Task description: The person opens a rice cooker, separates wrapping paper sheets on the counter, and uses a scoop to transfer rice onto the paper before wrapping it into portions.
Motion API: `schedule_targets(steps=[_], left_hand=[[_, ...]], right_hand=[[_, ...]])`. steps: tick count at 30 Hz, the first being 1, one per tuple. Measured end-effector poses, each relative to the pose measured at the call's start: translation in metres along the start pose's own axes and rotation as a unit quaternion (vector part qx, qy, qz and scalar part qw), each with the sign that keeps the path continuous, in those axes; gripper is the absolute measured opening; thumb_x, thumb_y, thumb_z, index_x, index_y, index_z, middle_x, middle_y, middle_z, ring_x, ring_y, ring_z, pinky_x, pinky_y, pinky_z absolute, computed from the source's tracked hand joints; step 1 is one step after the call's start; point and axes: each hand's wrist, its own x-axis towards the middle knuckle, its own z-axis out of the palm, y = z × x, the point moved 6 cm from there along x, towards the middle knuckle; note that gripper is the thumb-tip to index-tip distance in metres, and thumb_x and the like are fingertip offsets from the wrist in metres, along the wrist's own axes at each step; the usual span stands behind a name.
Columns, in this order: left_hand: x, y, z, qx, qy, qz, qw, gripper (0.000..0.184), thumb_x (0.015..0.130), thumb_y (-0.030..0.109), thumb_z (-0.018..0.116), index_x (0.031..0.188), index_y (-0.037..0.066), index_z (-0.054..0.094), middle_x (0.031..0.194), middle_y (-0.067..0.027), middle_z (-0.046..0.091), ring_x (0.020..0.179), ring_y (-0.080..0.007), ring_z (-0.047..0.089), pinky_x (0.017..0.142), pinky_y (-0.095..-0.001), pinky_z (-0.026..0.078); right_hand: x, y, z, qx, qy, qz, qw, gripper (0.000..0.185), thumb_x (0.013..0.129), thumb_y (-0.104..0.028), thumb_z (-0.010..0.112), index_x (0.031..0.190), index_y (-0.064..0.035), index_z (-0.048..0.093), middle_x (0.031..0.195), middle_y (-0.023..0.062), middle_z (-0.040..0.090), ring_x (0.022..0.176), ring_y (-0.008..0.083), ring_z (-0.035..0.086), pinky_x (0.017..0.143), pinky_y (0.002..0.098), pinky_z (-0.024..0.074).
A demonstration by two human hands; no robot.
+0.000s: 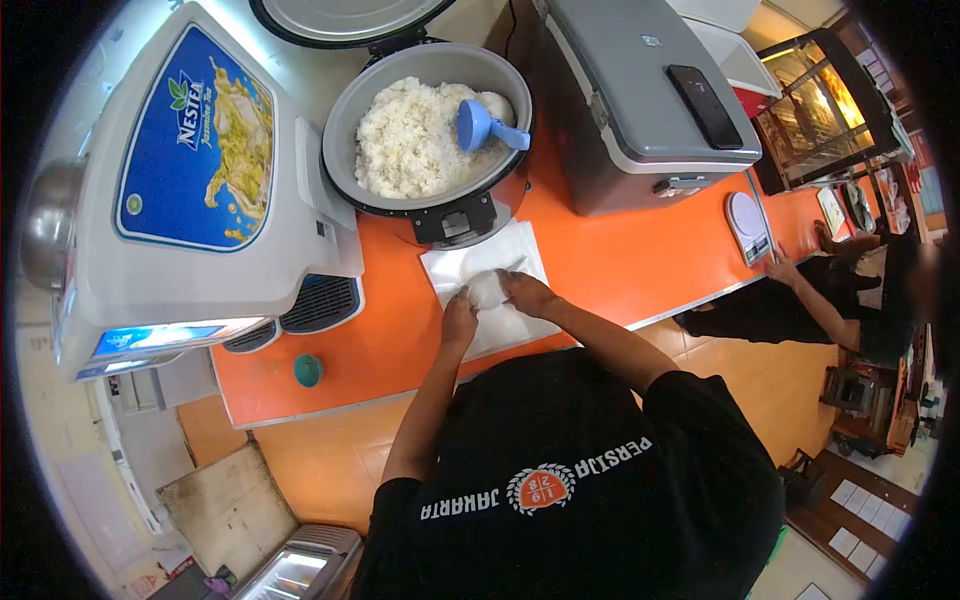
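Observation:
My left hand and my right hand press in from either side on a rounded white rice portion. Fingers of both hands are closed against it, and whether a thin wrapper covers it I cannot tell. Beneath it lie white paper sheets on the orange table. Just beyond the sheets stands an open rice cooker full of cooked rice. A blue scoop rests on the rice at the right.
A white drink dispenser and a small green cup stand to the left. On the right are a grey cooler box bearing a phone, and a kitchen scale. Another person's hand is near the scale.

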Motion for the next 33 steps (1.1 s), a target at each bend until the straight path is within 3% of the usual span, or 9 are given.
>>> schedule_targets(steps=[4, 7, 10, 11, 13, 19, 22, 29, 33], left_hand=[[0.002, -0.007, 0.001, -0.013, 0.017, -0.054, 0.998, 0.044, 0.088, -0.001, 0.064, 0.130, -0.010, 0.054, 0.111, -0.0293, 0.067, 0.106, -0.0456, 0.065, 0.090, -0.0515, 0.054], [0.007, -0.003, 0.002, 0.087, 0.031, 0.021, 0.995, 0.027, 0.086, -0.001, 0.067, 0.111, -0.009, 0.061, 0.094, -0.0269, 0.070, 0.094, -0.0452, 0.069, 0.084, -0.0522, 0.054], [0.009, -0.005, 0.003, 0.070, 0.018, 0.024, 0.997, 0.021, 0.086, 0.001, 0.066, 0.104, -0.008, 0.062, 0.091, -0.0283, 0.070, 0.091, -0.0462, 0.068, 0.080, -0.0535, 0.054], [0.010, -0.003, 0.001, 0.070, 0.017, 0.026, 0.997, 0.021, 0.086, 0.001, 0.066, 0.104, -0.008, 0.062, 0.091, -0.0283, 0.070, 0.091, -0.0462, 0.068, 0.080, -0.0535, 0.054], [0.009, -0.002, 0.000, 0.050, 0.001, 0.007, 0.999, 0.021, 0.086, 0.001, 0.067, 0.105, -0.009, 0.062, 0.093, -0.0292, 0.070, 0.092, -0.0460, 0.069, 0.080, -0.0520, 0.055], [0.006, -0.003, -0.003, 0.009, 0.026, 0.038, 0.999, 0.022, 0.090, 0.002, 0.061, 0.110, -0.008, 0.061, 0.095, -0.0276, 0.070, 0.090, -0.0455, 0.068, 0.079, -0.0537, 0.054], [0.002, 0.005, -0.007, 0.066, 0.011, 0.023, 0.997, 0.039, 0.088, -0.002, 0.066, 0.125, -0.011, 0.059, 0.104, -0.0303, 0.070, 0.099, -0.0436, 0.070, 0.084, -0.0489, 0.056], [0.002, 0.013, -0.016, 0.009, -0.013, -0.034, 0.999, 0.044, 0.087, -0.003, 0.067, 0.129, -0.011, 0.058, 0.104, -0.0299, 0.070, 0.099, -0.0430, 0.069, 0.085, -0.0477, 0.056], [0.004, 0.009, -0.009, 0.051, -0.005, 0.002, 0.999, 0.040, 0.086, -0.004, 0.067, 0.125, -0.011, 0.061, 0.098, -0.0290, 0.071, 0.094, -0.0416, 0.071, 0.082, -0.0477, 0.056]], right_hand=[[0.003, 0.002, 0.002, -0.014, 0.001, -0.020, 1.000, 0.074, 0.085, -0.015, 0.074, 0.142, 0.0173, 0.039, 0.114, 0.0336, 0.065, 0.104, 0.0437, 0.067, 0.090, 0.0470, 0.0563], [0.006, -0.003, -0.008, -0.037, -0.050, 0.002, 0.998, 0.077, 0.085, -0.018, 0.076, 0.142, 0.0174, 0.039, 0.114, 0.0319, 0.066, 0.104, 0.0431, 0.067, 0.089, 0.0466, 0.0563], [0.001, -0.024, -0.043, 0.047, -0.120, 0.014, 0.992, 0.087, 0.086, -0.042, 0.079, 0.144, 0.0107, 0.042, 0.100, 0.0275, 0.068, 0.100, 0.0400, 0.068, 0.089, 0.0482, 0.0542], [0.006, -0.027, -0.047, 0.047, -0.119, 0.016, 0.992, 0.087, 0.086, -0.042, 0.079, 0.144, 0.0107, 0.042, 0.100, 0.0275, 0.068, 0.100, 0.0400, 0.068, 0.089, 0.0482, 0.0542], [0.008, -0.010, -0.038, 0.105, -0.127, 0.122, 0.979, 0.085, 0.085, -0.049, 0.079, 0.141, 0.0073, 0.049, 0.097, 0.0242, 0.070, 0.095, 0.0388, 0.069, 0.085, 0.0474, 0.0543], [0.005, -0.001, -0.033, 0.122, 0.016, 0.002, 0.992, 0.073, 0.086, -0.043, 0.080, 0.139, 0.0022, 0.056, 0.086, 0.0208, 0.069, 0.084, 0.0371, 0.070, 0.078, 0.0449, 0.0542], [0.006, 0.002, -0.030, 0.125, -0.016, 0.007, 0.992, 0.073, 0.084, -0.037, 0.083, 0.139, 0.0022, 0.057, 0.086, 0.0203, 0.069, 0.082, 0.0361, 0.070, 0.077, 0.0443, 0.0542], [0.008, 0.017, -0.017, 0.120, 0.028, -0.027, 0.992, 0.073, 0.080, -0.037, 0.085, 0.138, 0.0000, 0.059, 0.085, 0.0176, 0.069, 0.079, 0.0326, 0.069, 0.080, 0.0420, 0.0561], [0.005, 0.012, -0.027, 0.132, -0.030, 0.006, 0.991, 0.071, 0.079, -0.031, 0.086, 0.139, -0.0017, 0.060, 0.087, 0.0163, 0.071, 0.084, 0.0293, 0.071, 0.083, 0.0409, 0.0568]])
